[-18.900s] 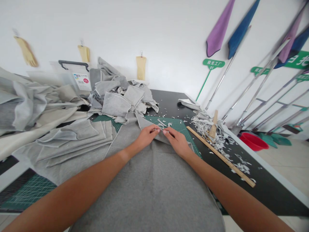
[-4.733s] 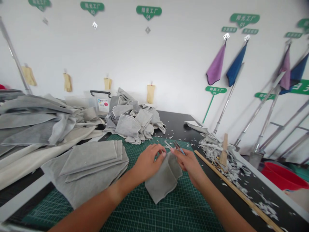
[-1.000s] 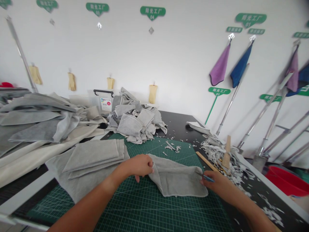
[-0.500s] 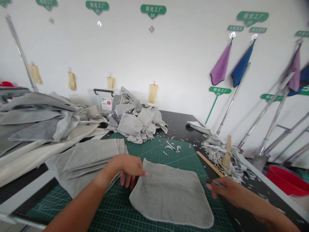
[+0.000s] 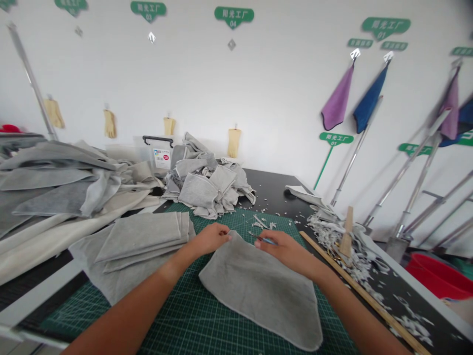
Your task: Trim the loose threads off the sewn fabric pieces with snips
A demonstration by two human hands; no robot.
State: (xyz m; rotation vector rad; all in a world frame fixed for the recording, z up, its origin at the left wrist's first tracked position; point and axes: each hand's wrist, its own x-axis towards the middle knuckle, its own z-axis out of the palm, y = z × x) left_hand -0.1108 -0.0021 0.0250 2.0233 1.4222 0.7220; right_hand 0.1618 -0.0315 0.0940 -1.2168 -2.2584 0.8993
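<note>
A grey cloth (image 5: 262, 291) with rounded corners lies on the green cutting mat (image 5: 177, 323). My left hand (image 5: 213, 238) pinches its far left corner and lifts it slightly. Close by, over the cloth's far edge, my right hand (image 5: 283, 249) is closed around small blue-handled thread snips (image 5: 266, 240). Their metal tip points left toward the pinched corner, a short way off. Whether the blades are parted is too small to make out. Folded grey cloths (image 5: 142, 239) lie stacked to the left of my left hand.
A heap of grey cloth pieces (image 5: 207, 185) sits behind the mat, beside a clear plastic box (image 5: 161, 155). More fabric (image 5: 55, 172) is piled at left. A wooden ruler (image 5: 364, 291), scraps (image 5: 332, 231) and a red basin (image 5: 438, 276) are at right.
My left hand has moved up to the cloth's far left corner and pinched it. The right hand has come left with the snips, from beside the cloth to near that corner.
</note>
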